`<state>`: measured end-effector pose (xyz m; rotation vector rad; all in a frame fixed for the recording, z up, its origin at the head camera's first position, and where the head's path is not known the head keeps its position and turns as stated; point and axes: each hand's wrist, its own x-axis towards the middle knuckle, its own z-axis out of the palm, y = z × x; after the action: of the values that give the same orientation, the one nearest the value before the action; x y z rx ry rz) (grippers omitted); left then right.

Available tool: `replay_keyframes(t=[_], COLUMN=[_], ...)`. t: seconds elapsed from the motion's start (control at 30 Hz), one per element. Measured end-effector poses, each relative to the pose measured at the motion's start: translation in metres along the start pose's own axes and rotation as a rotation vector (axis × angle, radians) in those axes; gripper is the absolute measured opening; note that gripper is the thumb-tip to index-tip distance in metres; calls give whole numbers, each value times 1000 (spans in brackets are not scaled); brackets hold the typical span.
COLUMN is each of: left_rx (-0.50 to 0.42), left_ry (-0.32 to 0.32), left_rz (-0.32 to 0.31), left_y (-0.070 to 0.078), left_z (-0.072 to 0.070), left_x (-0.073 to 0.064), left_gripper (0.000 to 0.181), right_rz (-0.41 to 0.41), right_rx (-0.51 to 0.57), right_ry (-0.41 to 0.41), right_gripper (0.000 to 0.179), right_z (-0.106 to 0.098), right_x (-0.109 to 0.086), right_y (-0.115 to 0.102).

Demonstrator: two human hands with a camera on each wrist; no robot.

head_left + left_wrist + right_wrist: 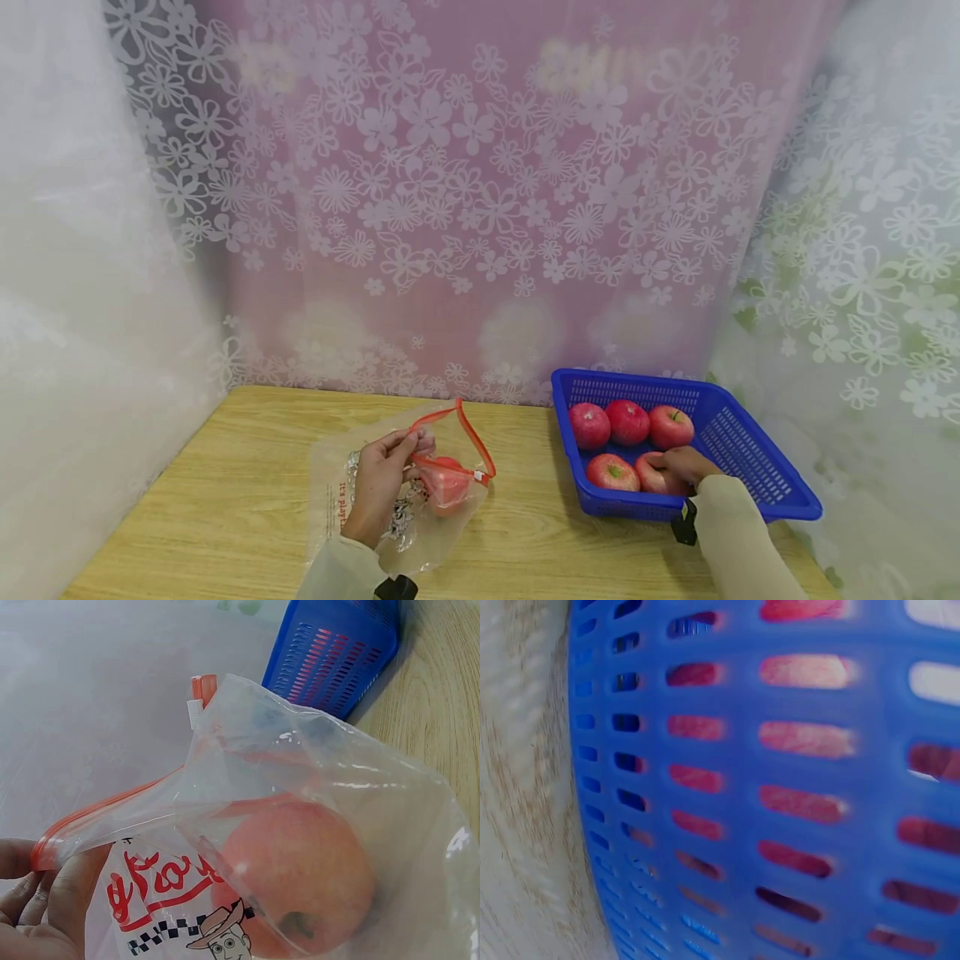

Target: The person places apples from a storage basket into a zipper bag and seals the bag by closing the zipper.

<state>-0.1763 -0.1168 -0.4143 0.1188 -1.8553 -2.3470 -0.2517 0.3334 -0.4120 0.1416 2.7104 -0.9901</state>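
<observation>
My left hand [377,485] pinches the rim of a clear zip bag [405,802] with an orange zip edge [477,442] and printed figures. Inside the bag lies one red apple [300,870], seen through the plastic. The bag's mouth is spread apart above it. On the right, my right hand [690,463] reaches into a blue plastic basket [757,475] and grips an apple [652,475] in the front row, its fingers partly hidden. In the right wrist view, the basket's slotted wall [735,765] covers the hand, with red showing through the slots.
Several other apples sit in the basket, among them a front-left apple [612,472] and a back-middle apple [627,422]. Bag and basket stand on a wood-grain table [255,467]. A flowered pink curtain [480,208] hangs behind the table, with pale sheets at both sides.
</observation>
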Motion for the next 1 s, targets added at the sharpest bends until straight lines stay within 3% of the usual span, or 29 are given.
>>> replay_keyframes(t=[0.47, 0.83, 1.0], left_rx=[-9, -8, -9], left_ry=[0, 1, 0], left_rz=[14, -1, 15], left_y=[1, -1, -1], left_z=[1, 0, 0], left_x=[-1, -2, -2], left_gripper=[29, 30, 30], right_rz=[-36, -90, -66], right_rx=[42, -61, -64], right_ry=[105, 231, 262], right_gripper=[23, 49, 65], right_z=[2, 4, 3], right_x=[3, -2, -3], right_y=[5, 1, 0])
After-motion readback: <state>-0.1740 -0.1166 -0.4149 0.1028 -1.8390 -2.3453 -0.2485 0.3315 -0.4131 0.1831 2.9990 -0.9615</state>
